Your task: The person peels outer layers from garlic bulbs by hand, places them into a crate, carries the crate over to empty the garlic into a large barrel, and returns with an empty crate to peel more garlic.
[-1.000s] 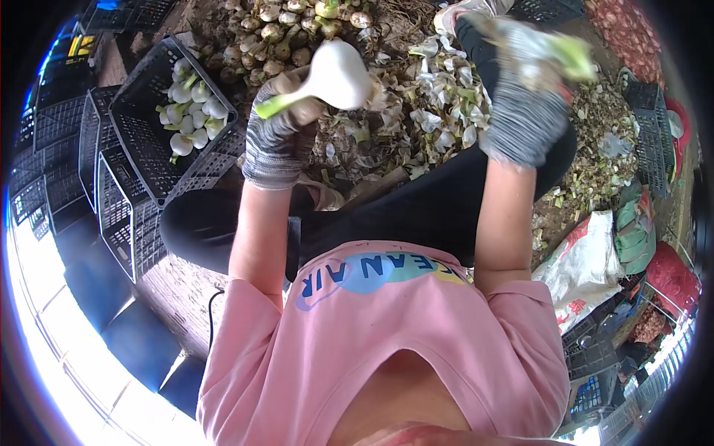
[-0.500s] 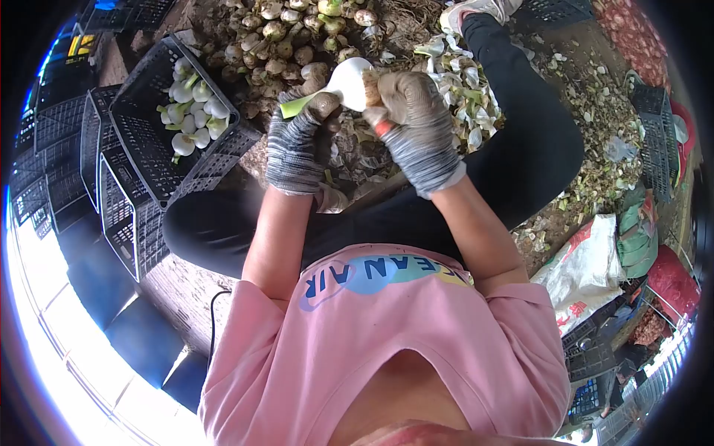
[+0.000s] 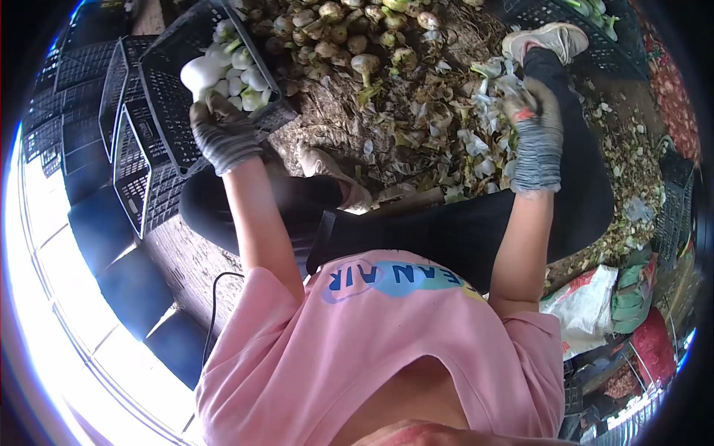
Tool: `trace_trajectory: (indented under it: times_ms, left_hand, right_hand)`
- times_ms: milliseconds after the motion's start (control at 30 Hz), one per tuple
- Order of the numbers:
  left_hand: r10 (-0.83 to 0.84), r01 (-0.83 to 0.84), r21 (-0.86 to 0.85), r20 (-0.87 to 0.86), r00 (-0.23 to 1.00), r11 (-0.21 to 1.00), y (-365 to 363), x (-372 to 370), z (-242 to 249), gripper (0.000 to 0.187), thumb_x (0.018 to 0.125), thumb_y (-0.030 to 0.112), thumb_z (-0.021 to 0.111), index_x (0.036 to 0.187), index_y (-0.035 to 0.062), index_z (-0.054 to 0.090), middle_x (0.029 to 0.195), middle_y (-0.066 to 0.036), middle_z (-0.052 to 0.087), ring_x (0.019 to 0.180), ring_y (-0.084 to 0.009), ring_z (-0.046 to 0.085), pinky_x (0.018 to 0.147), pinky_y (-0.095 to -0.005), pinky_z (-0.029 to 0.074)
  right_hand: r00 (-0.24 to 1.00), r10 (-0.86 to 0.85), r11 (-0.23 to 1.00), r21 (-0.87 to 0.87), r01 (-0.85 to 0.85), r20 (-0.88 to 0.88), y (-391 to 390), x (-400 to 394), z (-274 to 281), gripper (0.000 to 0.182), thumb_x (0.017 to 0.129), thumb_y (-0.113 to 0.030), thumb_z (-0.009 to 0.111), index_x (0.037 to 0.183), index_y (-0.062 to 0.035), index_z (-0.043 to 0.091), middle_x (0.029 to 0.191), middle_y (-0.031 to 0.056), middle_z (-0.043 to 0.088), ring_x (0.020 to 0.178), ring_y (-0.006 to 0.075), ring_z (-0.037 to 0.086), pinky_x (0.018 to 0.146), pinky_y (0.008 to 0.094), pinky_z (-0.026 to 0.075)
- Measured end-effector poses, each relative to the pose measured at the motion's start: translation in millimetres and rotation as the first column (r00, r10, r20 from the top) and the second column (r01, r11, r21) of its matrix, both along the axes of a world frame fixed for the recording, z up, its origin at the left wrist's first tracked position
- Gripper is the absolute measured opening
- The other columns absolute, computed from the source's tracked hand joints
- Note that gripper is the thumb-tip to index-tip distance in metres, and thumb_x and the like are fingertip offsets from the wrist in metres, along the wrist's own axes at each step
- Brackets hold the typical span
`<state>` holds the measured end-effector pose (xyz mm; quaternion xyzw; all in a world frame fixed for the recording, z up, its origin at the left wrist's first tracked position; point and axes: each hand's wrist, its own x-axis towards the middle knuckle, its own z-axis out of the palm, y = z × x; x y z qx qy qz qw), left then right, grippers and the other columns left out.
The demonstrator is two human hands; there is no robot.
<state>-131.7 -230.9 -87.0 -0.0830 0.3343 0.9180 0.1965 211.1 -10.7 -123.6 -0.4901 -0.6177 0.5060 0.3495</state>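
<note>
My left hand (image 3: 222, 132), in a grey knit glove with a brown, soiled palm, is at the near rim of a black plastic crate (image 3: 162, 97). Its fingers are closed on the stem end of a peeled white onion (image 3: 202, 75), which hangs over the crate. Several other peeled onions (image 3: 239, 63) with short green stems lie inside. My right hand (image 3: 537, 111), gloved the same way, is above the heap of pale skins (image 3: 476, 141) beside my shin. Its fingers are curled, and whatever they hold is hidden.
Unpeeled brown onions (image 3: 327, 48) are piled ahead. Stacked black crates (image 3: 82, 70) stand at the left, and another crate (image 3: 573, 26) is at the far right. My shoe (image 3: 547, 43) is beyond the skins. Red net sacks (image 3: 673, 97) line the right edge.
My left hand has carried the white onion leftward to the crate. My right hand has let go of the onion and moved right, over the skins. The view has shifted slightly.
</note>
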Motion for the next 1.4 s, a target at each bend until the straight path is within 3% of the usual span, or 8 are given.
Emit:
trace_trajectory:
  times_ms: [233,433,500,533,700,867,967,1400]
  left_hand:
    - [-0.608,0.515,-0.612,0.07,0.791,0.6,71,32,-114,0.029,0.074,0.009,0.061,0.102,0.0057,0.055,0.093,-0.004,0.057,0.083,-0.0168,0.054,0.066,-0.0297,0.047]
    - [-0.906,-0.024,-0.969,0.223,0.36,-0.247,164,27,-257,0.04,0.075,0.011,0.061,0.113,0.0043,0.05,0.102,-0.012,0.055,0.09,-0.0233,0.053,0.072,-0.0352,0.048]
    - [-0.961,-0.172,-0.956,0.206,0.186,-0.239,194,38,-268,0.041,0.075,0.012,0.061,0.113,0.0037,0.05,0.102,-0.012,0.055,0.09,-0.0244,0.053,0.072,-0.0364,0.048]
    - [-0.973,-0.218,-0.955,0.169,0.158,-0.201,204,48,-267,0.042,0.075,0.013,0.061,0.113,0.0034,0.05,0.102,-0.013,0.055,0.089,-0.025,0.054,0.073,-0.037,0.048]
    - [-0.845,-0.214,-0.967,-0.228,0.483,0.138,207,50,-172,0.044,0.074,0.016,0.062,0.114,0.0019,0.049,0.103,-0.015,0.055,0.088,-0.0278,0.055,0.075,-0.0401,0.049]
    - [-0.8,0.729,-0.329,-0.266,0.538,0.6,229,114,-56,0.056,0.075,0.026,0.062,0.121,0.0024,0.041,0.113,-0.017,0.049,0.1,-0.0287,0.05,0.084,-0.0423,0.045]
    - [-0.908,0.972,-0.188,-0.416,0.05,0.14,220,169,15,0.068,0.074,0.031,0.06,0.129,0.005,0.029,0.124,-0.016,0.038,0.109,-0.0303,0.044,0.093,-0.041,0.037]
    - [-0.488,0.882,-0.449,-0.807,-0.332,0.143,201,283,78,0.076,0.068,0.022,0.068,0.129,0.005,0.027,0.118,-0.011,0.04,0.106,-0.0238,0.043,0.091,-0.0374,0.038]
  right_hand:
    - [0.999,0.041,0.986,-0.161,-0.043,-0.017,-7,-20,4,0.051,0.074,-0.003,0.061,0.122,-0.0083,0.042,0.118,0.0112,0.046,0.108,0.0188,0.044,0.091,0.0291,0.038]
    - [0.965,0.224,0.935,-0.249,-0.251,-0.133,-7,-21,0,0.033,0.082,-0.008,0.047,0.115,-0.0064,0.046,0.103,0.0074,0.053,0.091,0.0147,0.052,0.079,0.0261,0.042]
    - [0.925,0.247,0.958,0.072,-0.278,0.289,-4,-16,-6,0.032,0.075,-0.008,0.05,0.107,-0.0064,0.049,0.103,0.0117,0.05,0.094,0.0222,0.051,0.082,0.0322,0.04]
    - [0.977,0.212,0.933,-0.298,-0.203,-0.002,-6,-18,-17,0.029,0.076,-0.008,0.049,0.105,-0.0072,0.05,0.104,0.0136,0.052,0.095,0.0261,0.052,0.082,0.0334,0.041]
    - [0.979,0.199,0.969,-0.154,-0.192,0.034,-13,-30,-23,0.013,0.077,-0.009,0.052,0.09,-0.0063,0.053,0.083,0.0066,0.055,0.074,0.0201,0.052,0.067,0.0328,0.041]
    - [0.992,0.001,0.932,-0.359,-0.045,-0.123,-19,-30,10,0.01,0.078,-0.017,0.053,0.072,-0.0087,0.054,0.066,-0.0007,0.051,0.067,0.0105,0.05,0.063,0.0269,0.04]
    - [0.881,-0.156,0.951,-0.309,0.011,-0.447,-33,-3,79,0.022,0.081,-0.033,0.053,0.085,-0.0112,0.057,0.068,-0.0029,0.053,0.069,0.0076,0.052,0.064,0.0254,0.042]
    - [0.578,-0.382,0.876,-0.082,0.476,-0.721,-65,77,137,0.028,0.076,-0.014,0.063,0.101,-0.004,0.054,0.091,0.0039,0.059,0.088,0.0122,0.054,0.077,0.0295,0.044]
